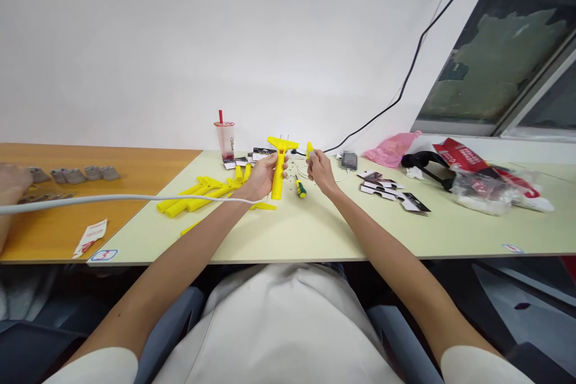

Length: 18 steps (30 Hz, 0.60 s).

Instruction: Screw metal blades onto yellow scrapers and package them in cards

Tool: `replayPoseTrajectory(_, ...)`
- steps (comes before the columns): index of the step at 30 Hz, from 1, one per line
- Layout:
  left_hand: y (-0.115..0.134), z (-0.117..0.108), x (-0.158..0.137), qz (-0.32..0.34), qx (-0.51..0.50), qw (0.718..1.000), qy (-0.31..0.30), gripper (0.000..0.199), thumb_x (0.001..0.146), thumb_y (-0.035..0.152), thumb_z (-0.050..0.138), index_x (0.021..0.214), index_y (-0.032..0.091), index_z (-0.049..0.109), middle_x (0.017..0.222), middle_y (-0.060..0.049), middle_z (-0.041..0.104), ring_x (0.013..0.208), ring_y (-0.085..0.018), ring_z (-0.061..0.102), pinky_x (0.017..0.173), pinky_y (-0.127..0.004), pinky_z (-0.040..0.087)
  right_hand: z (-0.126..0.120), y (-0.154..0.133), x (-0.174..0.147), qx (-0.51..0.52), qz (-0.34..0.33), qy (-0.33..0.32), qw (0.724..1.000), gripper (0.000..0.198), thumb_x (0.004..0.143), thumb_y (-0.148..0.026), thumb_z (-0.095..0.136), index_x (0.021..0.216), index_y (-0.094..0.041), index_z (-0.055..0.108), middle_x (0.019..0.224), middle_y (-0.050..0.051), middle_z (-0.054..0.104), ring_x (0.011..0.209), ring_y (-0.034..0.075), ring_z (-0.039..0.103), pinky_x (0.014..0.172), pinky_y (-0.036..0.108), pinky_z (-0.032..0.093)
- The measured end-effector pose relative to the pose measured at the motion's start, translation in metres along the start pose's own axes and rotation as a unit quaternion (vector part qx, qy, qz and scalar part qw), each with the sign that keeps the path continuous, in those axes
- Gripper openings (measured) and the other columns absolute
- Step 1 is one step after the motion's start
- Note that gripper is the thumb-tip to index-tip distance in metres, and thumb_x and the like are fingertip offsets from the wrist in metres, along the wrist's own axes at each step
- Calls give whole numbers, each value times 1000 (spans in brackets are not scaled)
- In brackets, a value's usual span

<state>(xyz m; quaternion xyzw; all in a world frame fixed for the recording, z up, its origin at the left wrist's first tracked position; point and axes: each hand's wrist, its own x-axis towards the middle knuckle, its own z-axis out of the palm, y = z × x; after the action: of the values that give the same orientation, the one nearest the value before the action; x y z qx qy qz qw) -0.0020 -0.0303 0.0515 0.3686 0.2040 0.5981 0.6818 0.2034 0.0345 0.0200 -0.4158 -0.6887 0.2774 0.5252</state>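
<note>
My left hand (261,178) is closed around the handle of a yellow T-shaped scraper (278,177), held upright with its wide head at the top. To its right, my right hand (322,171) pinches a small flat yellow piece (309,149) with a greyish area, apart from the scraper. On the table between and below the hands lies a screwdriver (300,188) with a green and yellow handle. Small screws or similar bits are scattered near it. Several more yellow scraper handles (198,197) are piled beside my left forearm, which partly hides them.
A lidded cup (225,141) with a red straw stands at the back. Printed cards (387,188), a pink bag (391,150) and clear plastic packaging (483,191) lie right. A pale cable (135,198) crosses left, near another person's hand (13,183) and grey parts (74,175).
</note>
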Motion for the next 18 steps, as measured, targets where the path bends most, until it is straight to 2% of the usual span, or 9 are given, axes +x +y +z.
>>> replayPoseTrajectory(3, -3, 0, 0, 1, 9, 1000, 2, 20, 100, 17, 73, 120, 17, 71, 99, -8, 74, 68, -13, 62, 53, -21, 48, 3, -11, -3, 102, -59, 86, 989, 41, 113, -68, 47, 103, -29, 47, 92, -1, 59, 58, 12, 47, 49, 25, 44)
replayPoseTrajectory(5, -5, 1, -1, -5, 17, 1000, 2, 23, 97, 20, 80, 118, 17, 72, 97, -7, 72, 66, -11, 59, 51, -20, 45, 5, -16, -6, 117, -88, 90, 985, 46, 110, -74, 51, 107, -28, 50, 95, 0, 63, 61, 12, 52, 52, 26, 49)
replayPoseTrajectory(9, -7, 3, -5, -5, 44, 999, -7, 37, 86, 24, 98, 111, 15, 72, 89, 0, 62, 62, -6, 52, 46, -17, 38, 9, -20, -13, 125, -82, 66, 987, 61, 102, -89, 53, 103, -28, 51, 90, 0, 69, 57, 12, 55, 50, 27, 48)
replayPoseTrajectory(12, -7, 5, -8, 18, 62, 998, 3, 46, 78, 27, 106, 104, 15, 70, 87, 3, 58, 57, -2, 46, 44, -15, 33, 13, -20, -18, 120, -85, 39, 988, 65, 100, -92, 54, 96, -28, 50, 80, -1, 68, 50, 11, 54, 49, 27, 45)
replayPoseTrajectory(18, -11, 8, -8, 63, 94, 993, 27, 49, 75, 34, 108, 103, 16, 72, 93, 1, 67, 52, 1, 40, 40, -14, 32, 22, -20, -29, 63, -95, 2, 993, 65, 102, -92, 51, 93, -28, 50, 65, -5, 61, 47, 12, 47, 50, 28, 39)
